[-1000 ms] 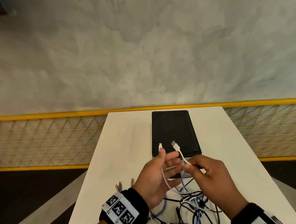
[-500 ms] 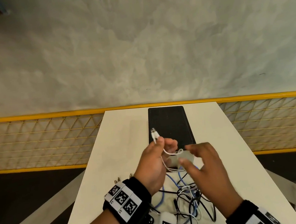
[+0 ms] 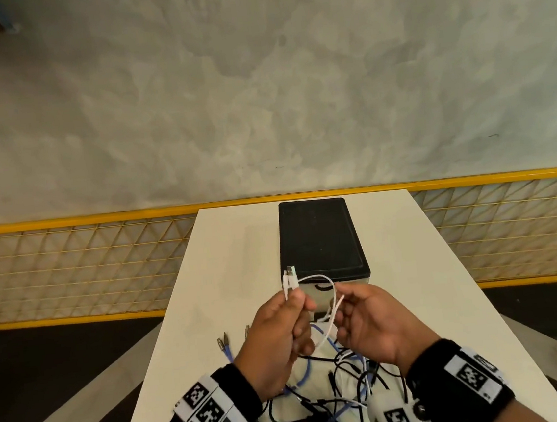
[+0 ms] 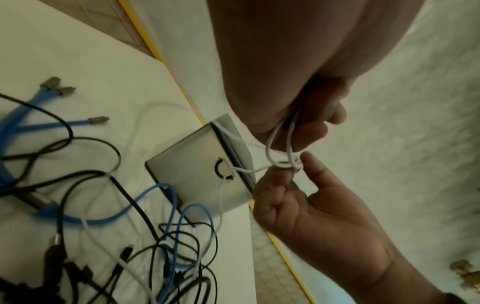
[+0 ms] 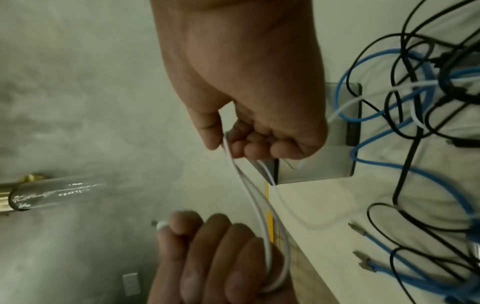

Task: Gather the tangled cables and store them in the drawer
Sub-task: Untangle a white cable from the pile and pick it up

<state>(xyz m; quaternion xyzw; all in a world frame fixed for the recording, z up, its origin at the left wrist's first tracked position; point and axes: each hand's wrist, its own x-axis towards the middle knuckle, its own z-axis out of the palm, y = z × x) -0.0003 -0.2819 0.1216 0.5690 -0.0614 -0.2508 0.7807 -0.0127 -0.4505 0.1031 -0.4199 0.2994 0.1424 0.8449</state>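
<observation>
A white cable (image 3: 322, 276) is lifted above the table, its two plug ends (image 3: 290, 276) side by side. My left hand (image 3: 297, 308) grips it just below the plugs, with more turns looped round the fingers (image 5: 270, 273). My right hand (image 3: 341, 310) pinches a loop of the same cable (image 4: 284, 163) close beside the left hand. Beneath both hands a tangle of black, blue and white cables (image 3: 327, 391) lies on the white table (image 3: 230, 284). Behind it stands a drawer unit (image 3: 319, 237) with a black top and a shut grey front with a ring handle (image 4: 223, 170).
Blue cable ends with metal plugs (image 3: 223, 343) lie left of the tangle. A yellow mesh railing (image 3: 70, 267) runs behind the narrow table, with a grey wall beyond. The table drops off to dark floor on both sides. Bare tabletop shows on either side of the drawer unit.
The two white plug ends, apart a second ago, now sit together in my left hand. My right hand has slid along the cable and pinches a fresh loop. The tangle has stayed put.
</observation>
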